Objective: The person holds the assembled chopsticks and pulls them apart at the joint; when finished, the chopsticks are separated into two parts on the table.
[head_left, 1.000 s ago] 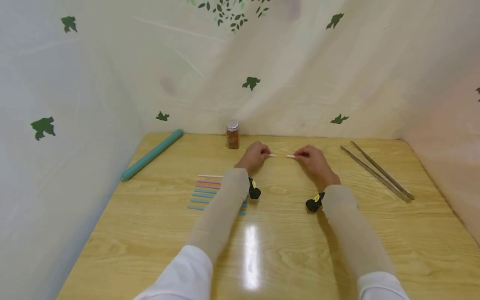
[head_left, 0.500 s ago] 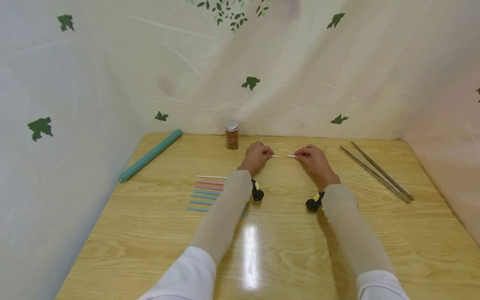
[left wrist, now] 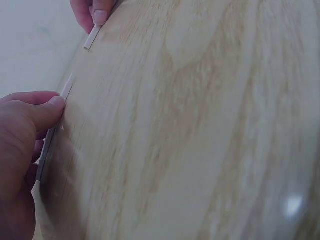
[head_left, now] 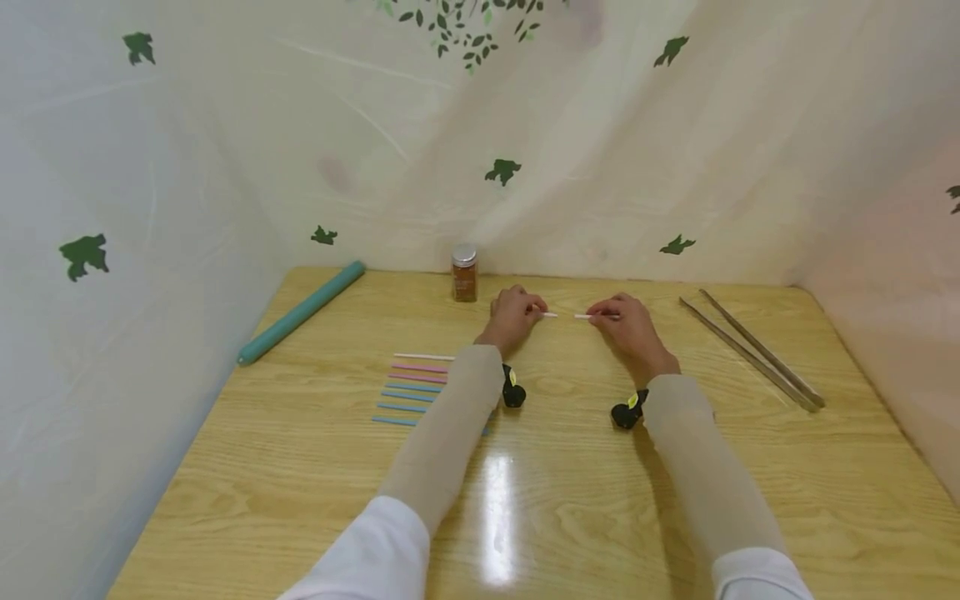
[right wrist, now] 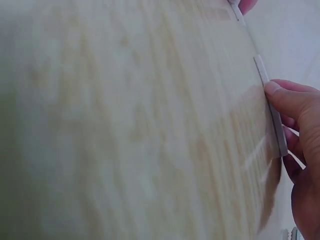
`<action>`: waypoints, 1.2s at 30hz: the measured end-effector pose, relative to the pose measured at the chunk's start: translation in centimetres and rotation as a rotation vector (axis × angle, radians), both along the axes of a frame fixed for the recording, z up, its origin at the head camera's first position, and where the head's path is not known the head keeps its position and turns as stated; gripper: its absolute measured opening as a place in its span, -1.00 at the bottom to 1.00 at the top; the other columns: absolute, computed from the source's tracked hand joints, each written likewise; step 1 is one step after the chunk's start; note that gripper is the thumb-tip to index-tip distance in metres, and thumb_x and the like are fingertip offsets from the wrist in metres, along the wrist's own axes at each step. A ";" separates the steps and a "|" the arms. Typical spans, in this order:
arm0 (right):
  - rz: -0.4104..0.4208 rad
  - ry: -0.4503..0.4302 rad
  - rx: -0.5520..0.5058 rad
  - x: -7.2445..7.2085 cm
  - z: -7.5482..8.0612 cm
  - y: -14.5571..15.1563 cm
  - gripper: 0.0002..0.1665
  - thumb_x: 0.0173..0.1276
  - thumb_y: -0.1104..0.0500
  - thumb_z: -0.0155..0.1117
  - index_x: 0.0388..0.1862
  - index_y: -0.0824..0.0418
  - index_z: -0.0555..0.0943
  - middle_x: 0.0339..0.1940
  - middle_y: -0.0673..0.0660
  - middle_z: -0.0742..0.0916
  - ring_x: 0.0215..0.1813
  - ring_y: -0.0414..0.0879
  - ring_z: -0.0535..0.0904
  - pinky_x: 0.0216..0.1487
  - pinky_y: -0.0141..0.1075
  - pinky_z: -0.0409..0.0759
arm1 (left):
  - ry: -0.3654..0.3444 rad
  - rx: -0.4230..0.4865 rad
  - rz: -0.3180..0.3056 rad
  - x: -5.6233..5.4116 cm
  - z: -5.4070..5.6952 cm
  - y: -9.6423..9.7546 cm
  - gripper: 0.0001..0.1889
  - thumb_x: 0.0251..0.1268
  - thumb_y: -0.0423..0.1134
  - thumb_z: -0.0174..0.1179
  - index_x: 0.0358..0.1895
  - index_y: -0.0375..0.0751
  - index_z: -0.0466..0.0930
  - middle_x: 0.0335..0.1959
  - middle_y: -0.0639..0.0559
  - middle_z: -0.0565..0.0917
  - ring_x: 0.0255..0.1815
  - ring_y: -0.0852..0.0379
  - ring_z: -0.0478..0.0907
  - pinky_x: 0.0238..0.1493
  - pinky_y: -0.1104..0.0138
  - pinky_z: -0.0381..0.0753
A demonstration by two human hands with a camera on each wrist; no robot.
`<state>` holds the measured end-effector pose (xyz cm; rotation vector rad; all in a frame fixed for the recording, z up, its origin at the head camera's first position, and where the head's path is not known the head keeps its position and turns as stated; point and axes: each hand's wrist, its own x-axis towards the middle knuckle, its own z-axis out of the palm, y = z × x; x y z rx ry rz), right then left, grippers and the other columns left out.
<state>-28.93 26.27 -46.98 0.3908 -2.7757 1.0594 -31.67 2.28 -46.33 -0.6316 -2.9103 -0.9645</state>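
Note:
Near the back of the wooden table my left hand (head_left: 513,320) pinches a thin white stick (left wrist: 46,152) between thumb and fingers. Opposite it, my right hand (head_left: 628,327) pinches a second thin white stick (right wrist: 276,127). Both sticks lie roughly level, their ends facing each other across a small gap. In the wrist views the sticks look flat-sided and sit at or close to the tabletop; I cannot tell whether they touch it. Left of my left forearm, a row of thin sticks, one white (head_left: 422,357), some pink (head_left: 418,368) and several blue (head_left: 405,396), lies partly hidden under the sleeve.
A small jar (head_left: 464,279) with a silver lid and reddish-brown contents stands behind my left hand. At the back left lies a green cylinder (head_left: 302,312). Two long metal strips (head_left: 753,354), joined or close at the near end, lie right. Cloth walls (head_left: 570,208) border the table.
My left hand has shifted slightly right with its white stick, narrowing the gap between the two sticks. The right hand has barely moved.

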 end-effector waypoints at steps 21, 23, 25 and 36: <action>0.083 0.059 -0.111 2.9 2.2 -5.7 -0.64 0.32 0.24 0.28 0.07 0.31 0.57 -0.03 0.27 0.59 0.03 0.15 0.50 0.10 0.04 0.47 | 0.084 0.163 -0.093 4.9 2.8 -5.4 -0.74 0.33 -0.17 0.20 -0.02 -0.22 0.61 -0.12 -0.08 0.59 -0.05 0.02 0.51 0.03 0.22 0.46; 0.099 0.076 -0.121 3.2 2.3 -6.4 -0.64 0.31 0.24 0.30 0.06 0.33 0.57 -0.05 0.28 0.60 0.01 0.14 0.51 0.08 0.04 0.48 | 0.082 0.175 -0.085 5.1 3.0 -6.8 -0.74 0.34 -0.19 0.19 -0.02 -0.25 0.61 -0.13 -0.09 0.59 -0.06 0.01 0.52 0.01 0.21 0.48; 0.113 0.070 -0.133 3.4 2.3 -7.1 -0.64 0.31 0.24 0.30 0.06 0.33 0.57 -0.05 0.28 0.60 0.01 0.13 0.51 0.09 0.02 0.48 | 0.084 0.175 -0.071 5.2 3.1 -8.2 -0.75 0.34 -0.20 0.19 -0.03 -0.27 0.61 -0.15 -0.09 0.59 -0.07 0.00 0.52 0.01 0.20 0.48; 0.172 0.021 -0.163 4.7 1.6 -10.8 -0.62 0.31 0.20 0.31 0.07 0.32 0.57 -0.04 0.29 0.60 0.01 0.11 0.52 0.07 -0.01 0.52 | -0.028 0.298 0.037 6.5 1.6 -15.7 -0.74 0.34 -0.18 0.19 0.01 -0.19 0.60 -0.06 -0.07 0.62 -0.02 0.04 0.52 0.11 0.13 0.47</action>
